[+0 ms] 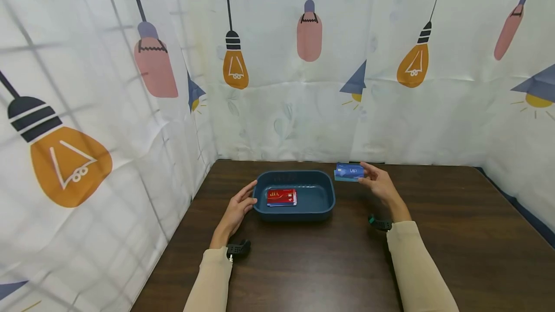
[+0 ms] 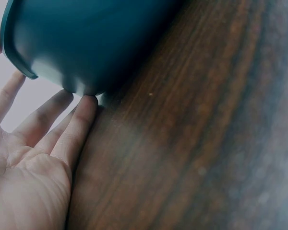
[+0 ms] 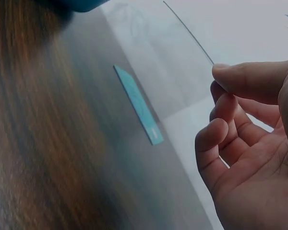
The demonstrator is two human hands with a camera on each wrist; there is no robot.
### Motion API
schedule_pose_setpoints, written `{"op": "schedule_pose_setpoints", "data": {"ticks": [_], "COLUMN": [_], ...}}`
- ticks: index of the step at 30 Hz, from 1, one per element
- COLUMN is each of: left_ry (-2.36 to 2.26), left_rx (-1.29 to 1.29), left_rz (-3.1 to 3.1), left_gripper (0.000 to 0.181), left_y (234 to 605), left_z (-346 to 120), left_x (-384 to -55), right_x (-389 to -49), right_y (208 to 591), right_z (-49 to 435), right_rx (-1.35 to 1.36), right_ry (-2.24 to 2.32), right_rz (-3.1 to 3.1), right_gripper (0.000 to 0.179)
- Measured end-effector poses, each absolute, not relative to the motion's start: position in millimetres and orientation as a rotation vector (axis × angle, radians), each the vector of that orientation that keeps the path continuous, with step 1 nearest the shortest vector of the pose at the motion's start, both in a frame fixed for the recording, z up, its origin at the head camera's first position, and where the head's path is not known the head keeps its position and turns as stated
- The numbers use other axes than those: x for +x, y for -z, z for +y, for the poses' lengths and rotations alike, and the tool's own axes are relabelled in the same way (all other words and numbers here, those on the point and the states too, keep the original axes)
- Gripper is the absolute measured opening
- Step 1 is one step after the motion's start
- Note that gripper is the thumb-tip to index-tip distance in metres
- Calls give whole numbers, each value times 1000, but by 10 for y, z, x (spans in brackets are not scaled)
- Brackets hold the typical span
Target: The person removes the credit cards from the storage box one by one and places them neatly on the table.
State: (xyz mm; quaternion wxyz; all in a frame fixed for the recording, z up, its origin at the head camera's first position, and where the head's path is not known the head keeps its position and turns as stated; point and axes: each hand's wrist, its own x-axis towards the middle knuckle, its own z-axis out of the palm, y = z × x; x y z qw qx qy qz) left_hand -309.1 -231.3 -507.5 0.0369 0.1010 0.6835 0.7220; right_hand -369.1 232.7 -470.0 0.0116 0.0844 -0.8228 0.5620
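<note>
A dark blue rectangular bin stands on the table, with a red VIP card inside, lying over a blue-edged card. At the bin's left end, my left hand touches the rim and outer wall with extended fingertips; the left wrist view shows them against the bin's side. Beyond the bin's right end, my right hand pinches a blue VIP card between thumb and fingers. Seen edge-on in the right wrist view, this card is off the table. A teal card lies flat on the table below it.
The dark brown wooden table meets a white curtain printed with lamps at its back and left. Each wrist wears a black band below the hand. Dark fabric runs along the table's right edge.
</note>
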Motion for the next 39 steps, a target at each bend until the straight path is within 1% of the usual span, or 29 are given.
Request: {"op": "schedule_pose_setpoints", "data": {"ticks": [7,19,30,39], "left_ry": [-2207,-2187,-2185,-2198], "left_rx": [293,307,320,308], "left_rz": [2107,2124,2124,2112], "left_gripper": [59,59,59,59], "left_y": [5081,5084,5069,5071], "left_z": [-2310,-2325,-2328,-2318], "left_x": [-3085,-3080,-3080,-3082], "right_x": [-3663,-3620,-3633,-3656], "right_y": [4780,4793,4865,4825], "right_z": [2411,2510,2701,2840], "right_rx": [267,204,236,237], "right_ry": [-1807,-1774,-1663,-1513], "right_rz": [-2568,-2551,-2615,-2720], "right_gripper": [64,62,62,61]}}
